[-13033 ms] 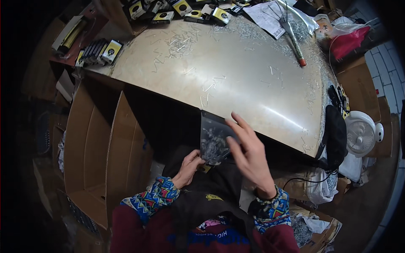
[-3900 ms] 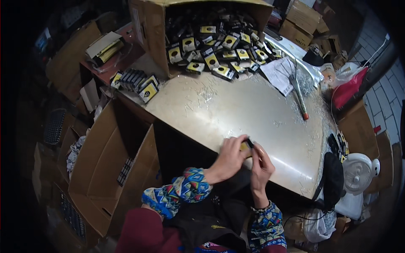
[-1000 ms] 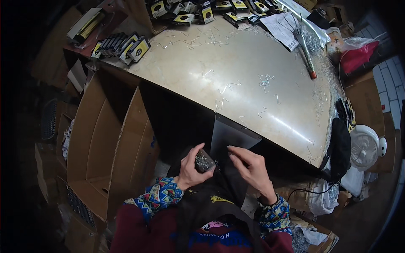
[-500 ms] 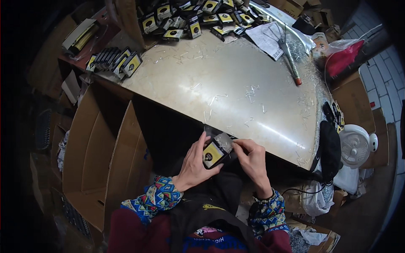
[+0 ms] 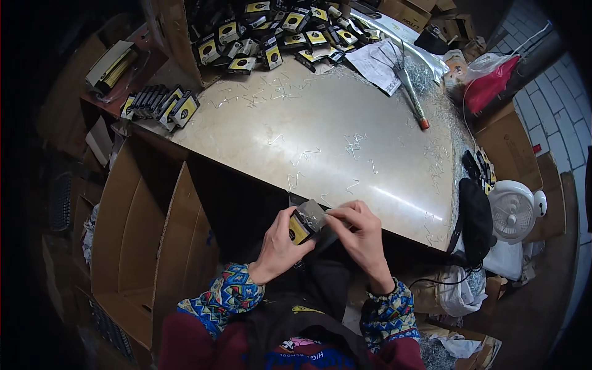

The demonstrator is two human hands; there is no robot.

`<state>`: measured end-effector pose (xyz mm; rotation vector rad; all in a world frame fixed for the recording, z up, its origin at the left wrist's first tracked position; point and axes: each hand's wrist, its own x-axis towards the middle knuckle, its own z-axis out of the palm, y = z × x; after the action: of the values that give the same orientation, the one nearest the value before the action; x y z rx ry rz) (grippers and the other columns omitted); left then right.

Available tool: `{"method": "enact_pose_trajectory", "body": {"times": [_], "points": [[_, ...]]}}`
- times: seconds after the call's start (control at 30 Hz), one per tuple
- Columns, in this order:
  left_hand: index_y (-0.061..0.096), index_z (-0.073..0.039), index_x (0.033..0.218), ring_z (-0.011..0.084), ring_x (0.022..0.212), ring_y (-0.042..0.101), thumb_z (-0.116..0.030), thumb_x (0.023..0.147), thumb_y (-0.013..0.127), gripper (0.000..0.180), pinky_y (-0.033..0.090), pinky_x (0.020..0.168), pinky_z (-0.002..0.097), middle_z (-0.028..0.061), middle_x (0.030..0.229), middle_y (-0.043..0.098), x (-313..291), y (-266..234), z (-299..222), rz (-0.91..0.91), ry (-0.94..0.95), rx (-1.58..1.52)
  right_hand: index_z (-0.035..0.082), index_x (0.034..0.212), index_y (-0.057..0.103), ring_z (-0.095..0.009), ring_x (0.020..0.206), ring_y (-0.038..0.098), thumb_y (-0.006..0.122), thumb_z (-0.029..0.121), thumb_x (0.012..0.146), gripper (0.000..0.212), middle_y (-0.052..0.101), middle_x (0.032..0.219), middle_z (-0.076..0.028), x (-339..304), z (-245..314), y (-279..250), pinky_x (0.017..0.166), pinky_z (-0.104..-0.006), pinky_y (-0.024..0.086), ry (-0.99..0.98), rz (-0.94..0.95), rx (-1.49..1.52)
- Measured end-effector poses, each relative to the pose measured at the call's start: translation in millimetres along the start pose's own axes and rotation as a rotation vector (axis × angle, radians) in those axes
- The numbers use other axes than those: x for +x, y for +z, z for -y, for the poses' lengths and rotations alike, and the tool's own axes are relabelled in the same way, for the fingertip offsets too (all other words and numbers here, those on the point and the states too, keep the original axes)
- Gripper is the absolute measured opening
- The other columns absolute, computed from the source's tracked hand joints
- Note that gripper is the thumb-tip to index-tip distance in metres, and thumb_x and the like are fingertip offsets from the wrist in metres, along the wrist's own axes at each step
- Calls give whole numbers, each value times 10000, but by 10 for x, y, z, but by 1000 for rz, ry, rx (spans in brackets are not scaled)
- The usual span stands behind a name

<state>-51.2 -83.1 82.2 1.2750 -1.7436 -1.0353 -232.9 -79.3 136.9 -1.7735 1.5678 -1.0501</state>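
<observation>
Small box: a black and yellow box [image 5: 299,231] was held above the lap, just in front of the tabletop [image 5: 246,132]; its flat yellow face showed, and a smooth greyish part with thin bright strands stood at its upper end.
Left hand: the left hand [image 5: 275,251] was wrapped around the box, thumb on the near side, fingers closed on the far side.
Right hand: the right hand [image 5: 362,237] was bent beside the grey part, fingertips drawn together; whether they pinched it could not be told.
Progress on the box: it looked partway done, its upper end seemingly unclosed, so shutting that end appeared left. A leaning row of boxes [image 5: 184,111] looked closed; the heap of boxes [image 5: 273,55] was too jumbled to judge.
Scattered wires: slim, shiny bent wires [image 5: 354,145] lay over the smooth, glossy tabletop.
Cardboard: a stiff brown carton [image 5: 131,237] stood open at the left.
Cuffs: the patterned sleeves [image 5: 233,296] were gathered, soft-looking fabric.
</observation>
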Motion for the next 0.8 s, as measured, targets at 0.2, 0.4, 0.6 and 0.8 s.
{"method": "enact_pose_trajectory", "body": {"times": [0.2, 0.4, 0.6, 0.8], "points": [[430, 25, 1240, 403, 977, 573, -110, 687, 770, 664, 492, 830, 425, 205, 1064, 546, 28, -35, -15, 27, 238, 182, 45, 1015, 712, -268, 1049, 593, 695, 74, 835, 183, 604, 1182, -160, 76, -14, 40, 839, -336, 499, -220, 152, -155], [417, 5, 1268, 388, 987, 604, -138, 698, 789, 696, 516, 813, 410, 201, 1107, 559, 38, -6, -56, 3, 169, 16, 36, 1243, 610, -286, 1170, 548, 718, 48, 798, 458, 515, 1358, -187, -33, -15, -2, 918, -367, 491, -324, 46, -105], [412, 14, 1277, 389, 976, 629, -140, 692, 805, 721, 532, 812, 403, 216, 1116, 581, 32, 0, -35, -35, 149, 62, -9, 1202, 613, -284, 1106, 599, 678, -3, 827, 381, 508, 1368, -186, -186, -109, 178, 852, -321, 525, -20, -215, 274], [416, 1, 1288, 392, 959, 627, -118, 669, 802, 739, 534, 802, 406, 210, 1088, 582, 47, 41, -60, -59, 234, 108, 32, 1062, 713, -299, 1049, 631, 729, 21, 782, 281, 546, 1321, -212, -294, -169, 322, 863, -335, 516, -290, -160, -196]]}}
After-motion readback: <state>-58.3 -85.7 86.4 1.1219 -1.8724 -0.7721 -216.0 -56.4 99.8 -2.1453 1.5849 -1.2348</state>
